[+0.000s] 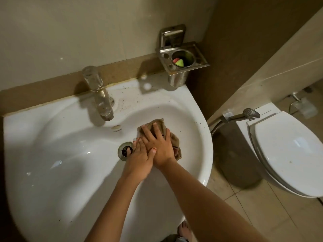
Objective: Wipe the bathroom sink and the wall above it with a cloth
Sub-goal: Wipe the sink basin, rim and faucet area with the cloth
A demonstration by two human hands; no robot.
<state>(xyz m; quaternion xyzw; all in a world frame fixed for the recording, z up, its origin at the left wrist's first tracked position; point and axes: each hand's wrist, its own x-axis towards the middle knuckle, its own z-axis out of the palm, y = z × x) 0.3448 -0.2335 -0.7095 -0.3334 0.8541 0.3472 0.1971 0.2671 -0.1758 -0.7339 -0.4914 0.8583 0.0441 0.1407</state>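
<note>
In the sink bowl: the brown cloth lay just right of the drain.
Right hand: we pressed it flat on the cloth, fingers straight and spread.
Left hand: flat as well, holding nothing, our fingertips at the drain, touching the right hand's thumb.
Far rim: faucet at left, steel holder on the wall at right.

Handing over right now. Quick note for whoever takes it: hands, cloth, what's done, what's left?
Right hand: flat, fingers spread, pressing the cloth into the sink, right of the drain.
Left hand: open beside it, fingertips at the drain, holding nothing.
Done: bowl wipe in progress, extent unclear.
Left: dark specks on the back ledge beside the tap; the wall, cloth not there.
</note>
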